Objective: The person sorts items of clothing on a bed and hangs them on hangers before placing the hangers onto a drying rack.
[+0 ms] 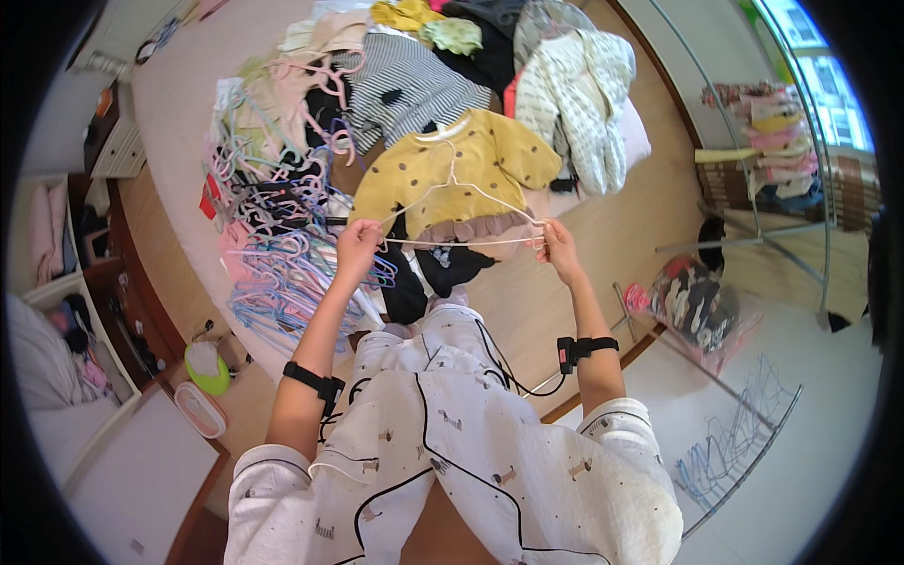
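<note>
Between my two hands a pale pink clothes hanger [461,243] is held level, its hook pointing away from me. My left hand [359,247] is closed round its left corner, and my right hand [557,247] grips the right corner. Just beyond and partly beneath the hanger lies a small mustard-yellow top [452,160] with dark dots and a brownish ruffled hem. The hanger's hook and shoulders overlap the front of that top.
A tangled heap of pastel hangers [292,282] covers the bed's near left. Behind lie a striped garment [405,80] and a white patterned jacket [579,99]. At right stand a metal clothes rack [819,188], a filled clear bag [697,306] and blue hangers [734,443] on a rail.
</note>
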`<control>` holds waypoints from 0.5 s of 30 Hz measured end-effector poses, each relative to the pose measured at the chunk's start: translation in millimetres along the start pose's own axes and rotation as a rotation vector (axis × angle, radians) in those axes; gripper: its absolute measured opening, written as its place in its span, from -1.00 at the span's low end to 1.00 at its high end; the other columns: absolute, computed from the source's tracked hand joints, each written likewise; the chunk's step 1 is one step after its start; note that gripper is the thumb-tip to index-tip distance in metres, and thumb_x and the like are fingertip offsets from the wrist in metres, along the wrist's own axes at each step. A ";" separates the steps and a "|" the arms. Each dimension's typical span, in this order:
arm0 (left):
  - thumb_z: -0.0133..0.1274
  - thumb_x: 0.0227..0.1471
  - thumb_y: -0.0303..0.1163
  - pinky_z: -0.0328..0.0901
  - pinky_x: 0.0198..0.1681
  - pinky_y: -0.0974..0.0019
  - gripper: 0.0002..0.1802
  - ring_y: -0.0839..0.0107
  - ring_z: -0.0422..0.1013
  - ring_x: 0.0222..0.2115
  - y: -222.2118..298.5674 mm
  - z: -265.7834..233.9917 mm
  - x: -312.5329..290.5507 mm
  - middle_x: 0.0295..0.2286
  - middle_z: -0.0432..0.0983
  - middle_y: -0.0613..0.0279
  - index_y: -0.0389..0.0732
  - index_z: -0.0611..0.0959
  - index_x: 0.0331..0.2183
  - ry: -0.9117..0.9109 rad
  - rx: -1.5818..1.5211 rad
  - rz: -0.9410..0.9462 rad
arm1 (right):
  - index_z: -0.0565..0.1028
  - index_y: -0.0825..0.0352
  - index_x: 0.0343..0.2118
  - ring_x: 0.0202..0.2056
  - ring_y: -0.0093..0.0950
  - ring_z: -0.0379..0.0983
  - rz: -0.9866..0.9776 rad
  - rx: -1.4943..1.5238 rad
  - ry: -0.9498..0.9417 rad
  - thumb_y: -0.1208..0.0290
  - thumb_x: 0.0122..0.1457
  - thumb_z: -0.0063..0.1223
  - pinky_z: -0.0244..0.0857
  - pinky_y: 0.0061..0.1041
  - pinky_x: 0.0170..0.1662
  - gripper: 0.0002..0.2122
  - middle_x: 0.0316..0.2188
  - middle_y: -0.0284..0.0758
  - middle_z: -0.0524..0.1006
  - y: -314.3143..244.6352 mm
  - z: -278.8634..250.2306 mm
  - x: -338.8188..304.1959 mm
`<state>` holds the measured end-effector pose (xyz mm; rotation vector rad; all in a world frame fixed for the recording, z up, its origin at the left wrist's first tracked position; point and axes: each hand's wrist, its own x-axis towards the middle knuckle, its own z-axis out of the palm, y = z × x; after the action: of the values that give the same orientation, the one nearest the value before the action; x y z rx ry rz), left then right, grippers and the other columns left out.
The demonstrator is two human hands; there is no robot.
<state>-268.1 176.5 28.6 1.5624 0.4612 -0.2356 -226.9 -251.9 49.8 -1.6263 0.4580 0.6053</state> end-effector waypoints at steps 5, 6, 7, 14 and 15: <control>0.06 0.10 -0.48 0.36 -0.35 0.39 -0.87 0.51 0.45 -0.48 -30.9 72.8 25.3 -0.50 0.55 0.25 -0.31 0.61 -0.29 -0.137 0.265 0.091 | 0.43 0.19 -0.06 -0.69 -0.71 0.33 0.104 0.028 0.097 0.22 0.43 -0.30 0.24 -0.73 -0.61 -0.74 -0.44 -0.28 0.64 63.2 -43.7 -40.5; 0.06 0.09 -0.49 0.37 -0.34 0.35 -0.87 0.44 0.47 -0.47 -35.7 87.9 27.5 -0.49 0.56 0.19 -0.31 0.61 -0.28 -0.155 0.364 0.142 | 0.44 0.19 -0.07 -0.69 -0.71 0.33 0.126 0.033 0.116 0.22 0.43 -0.31 0.24 -0.73 -0.60 -0.74 -0.44 -0.28 0.64 74.9 -49.7 -51.0; 0.06 0.08 -0.49 0.38 -0.33 0.32 -0.86 0.37 0.48 -0.47 -38.1 102.3 31.6 -0.49 0.56 0.14 -0.30 0.61 -0.28 -0.171 0.462 0.200 | 0.44 0.20 -0.08 -0.69 -0.71 0.33 0.141 0.053 0.137 0.23 0.43 -0.30 0.24 -0.73 -0.61 -0.75 -0.45 -0.28 0.63 85.0 -53.0 -56.4; 0.13 -0.06 -0.53 0.38 -0.16 0.17 -0.65 0.11 0.47 -0.28 -85.0 170.1 57.1 -0.31 0.48 0.01 -0.20 0.60 -0.14 -0.444 0.833 0.302 | 0.46 0.23 -0.13 -0.71 -0.71 0.35 0.224 0.201 0.210 0.28 0.41 -0.25 0.18 -0.72 -0.69 -0.78 -0.52 -0.30 0.60 150.5 -59.0 -78.9; 0.15 -0.08 -0.50 0.37 -0.12 0.11 -0.59 0.05 0.44 -0.23 -87.0 178.3 58.8 -0.26 0.46 0.00 -0.13 0.59 -0.09 -0.427 0.922 0.275 | 0.46 0.23 -0.14 -0.71 -0.71 0.36 0.235 0.216 0.217 0.29 0.41 -0.24 0.17 -0.72 -0.70 -0.78 -0.53 -0.30 0.59 158.0 -57.2 -80.1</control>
<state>-229.0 7.6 -84.5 2.3627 -0.2566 -0.6094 -379.0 -334.6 -18.6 -1.4474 0.8541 0.5346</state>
